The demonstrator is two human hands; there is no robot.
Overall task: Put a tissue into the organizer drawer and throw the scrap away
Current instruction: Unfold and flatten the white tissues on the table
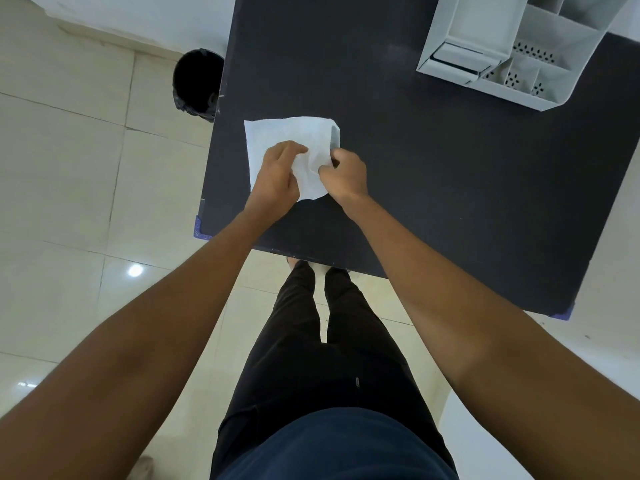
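A white tissue lies spread on the dark table, near its left edge. My left hand pinches the tissue at its near middle, and my right hand pinches it just to the right, fingers closed on the sheet. The tissue's near right part is lifted and creased between the two hands. A white plastic organizer with a drawer and several open compartments stands at the table's far right.
A round black bin stands on the tiled floor just beyond the table's left edge. My legs are below the table's near edge. A white wall runs along the far side.
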